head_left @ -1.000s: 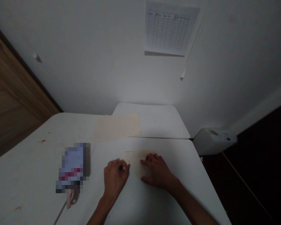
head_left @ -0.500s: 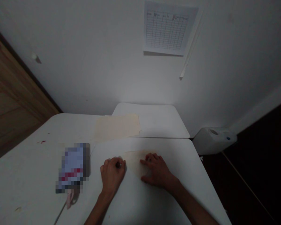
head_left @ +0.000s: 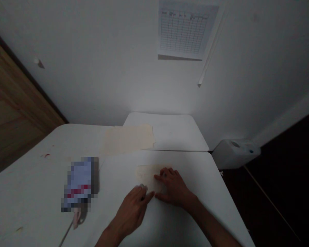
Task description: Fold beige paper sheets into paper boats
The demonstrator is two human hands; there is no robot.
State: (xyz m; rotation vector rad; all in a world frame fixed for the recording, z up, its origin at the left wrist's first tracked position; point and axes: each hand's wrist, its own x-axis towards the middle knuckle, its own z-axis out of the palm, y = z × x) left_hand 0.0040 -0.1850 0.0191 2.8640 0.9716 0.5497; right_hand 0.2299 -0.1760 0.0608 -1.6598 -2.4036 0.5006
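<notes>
A blurred packet (head_left: 79, 183) is seen at the left of the table (head_left: 28, 192). The left hand (head_left: 132, 212) is laid open, its fingertips at the paper's near edge. The paper (head_left: 145, 173), long axis running left-right, is pressed flat under the spread right hand (head_left: 173, 188). A folder (head_left: 128, 139) lies beyond.

Right hand (head_left: 173, 188) lies flat on a small cream paper (head_left: 147, 175); left hand (head_left: 134, 211) fingertips touch its near edge

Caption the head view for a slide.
Right hand pressing a small cream paper flat on the white table, left hand at its near corner.
</notes>
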